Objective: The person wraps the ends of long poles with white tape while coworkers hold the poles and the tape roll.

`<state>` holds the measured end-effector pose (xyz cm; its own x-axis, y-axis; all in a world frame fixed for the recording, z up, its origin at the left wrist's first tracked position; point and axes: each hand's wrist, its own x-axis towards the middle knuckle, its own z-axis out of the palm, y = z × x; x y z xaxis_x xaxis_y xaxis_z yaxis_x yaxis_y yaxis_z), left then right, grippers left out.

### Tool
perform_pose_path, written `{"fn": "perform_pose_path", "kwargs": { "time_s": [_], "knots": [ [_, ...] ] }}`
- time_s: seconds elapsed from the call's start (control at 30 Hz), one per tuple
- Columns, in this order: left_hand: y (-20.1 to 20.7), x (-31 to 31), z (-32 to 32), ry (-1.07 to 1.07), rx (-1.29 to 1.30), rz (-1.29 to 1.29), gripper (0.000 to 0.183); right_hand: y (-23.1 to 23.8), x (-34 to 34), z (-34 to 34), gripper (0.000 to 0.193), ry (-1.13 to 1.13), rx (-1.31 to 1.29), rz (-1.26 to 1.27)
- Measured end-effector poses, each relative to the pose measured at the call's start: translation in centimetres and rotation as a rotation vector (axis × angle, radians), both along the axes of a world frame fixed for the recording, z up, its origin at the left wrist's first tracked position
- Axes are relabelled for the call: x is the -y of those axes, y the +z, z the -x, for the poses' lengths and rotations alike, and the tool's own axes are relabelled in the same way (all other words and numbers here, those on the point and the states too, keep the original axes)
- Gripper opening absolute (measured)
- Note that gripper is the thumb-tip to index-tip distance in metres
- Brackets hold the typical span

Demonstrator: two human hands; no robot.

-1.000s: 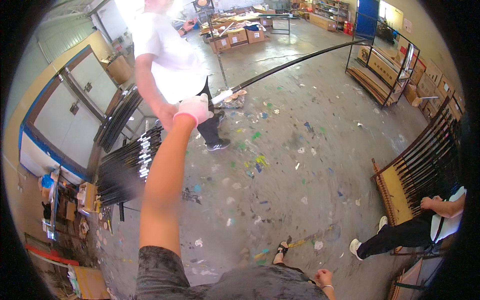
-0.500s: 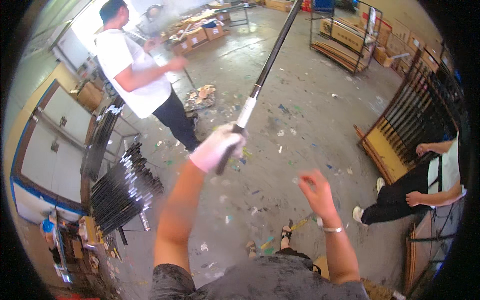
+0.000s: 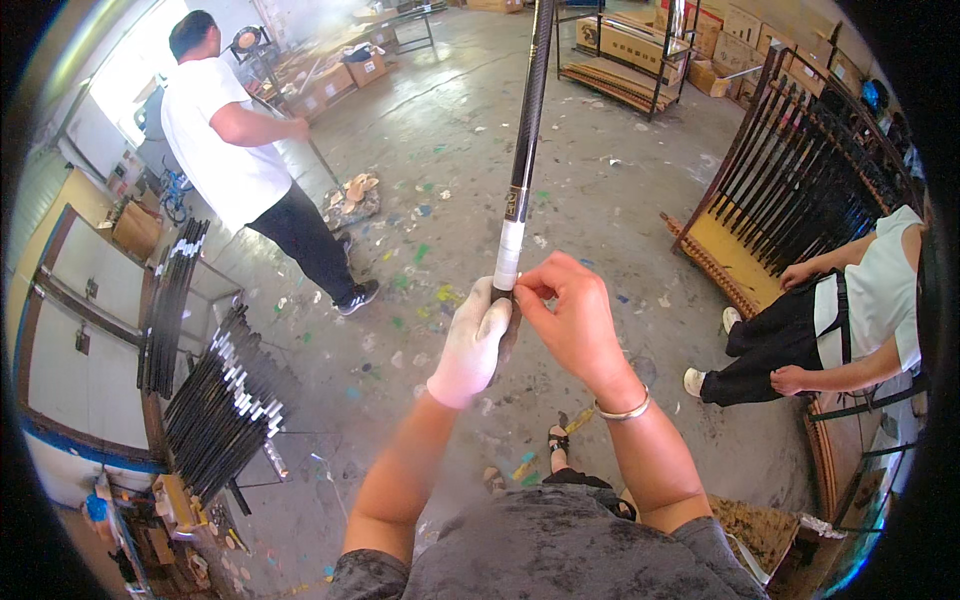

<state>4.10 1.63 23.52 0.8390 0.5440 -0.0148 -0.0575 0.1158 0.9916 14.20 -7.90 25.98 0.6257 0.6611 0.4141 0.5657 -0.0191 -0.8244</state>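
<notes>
A long black fishing rod (image 3: 525, 140) stands up in front of me and runs out of the top of the view. Near its lower end is a white wrapped band (image 3: 510, 250), with a gold-marked patch just above. My left hand (image 3: 474, 345), in a white glove, is closed round the rod just under the band. Bare and with a bracelet at the wrist, my right hand (image 3: 570, 320) is closed in a pinch against the rod's right side at the band's lower edge. Whatever lies between its fingertips is hidden.
Bundled black tubes (image 3: 225, 405) lie on a stand at left. A person in a white shirt (image 3: 240, 150) stands beyond, holding a stick. At right another person (image 3: 850, 310) is beside a rack of black rods (image 3: 780, 170). Cardboard boxes (image 3: 325, 80) stand far back.
My right hand has come up from the lower right to the rod and closed in a pinch. The rod has swung more upright. The view has shifted, and the person at left has lowered an arm.
</notes>
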Motion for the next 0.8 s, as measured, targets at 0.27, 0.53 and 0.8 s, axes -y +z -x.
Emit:
{"fn": "perform_pose_path", "kwargs": {
  "time_s": [0.27, 0.53, 0.8],
  "knots": [
    [0.1, 0.5, 0.8, -0.062, 0.137, -0.175, 0.014, 0.2, 2.8, 0.1, 0.009, 0.142, -0.120, -0.113],
    [-0.2, 2.4, 0.5, -0.076, 0.068, 0.059, 0.016, -0.5, 5.2, -0.8, 0.035, 0.170, -0.144, 0.003],
    [-0.7, 1.5, 3.5, -0.271, 0.321, 0.375, 0.017, 0.8, 4.2, -0.9, 0.011, 0.215, 0.202, -0.064]
  ]
}}
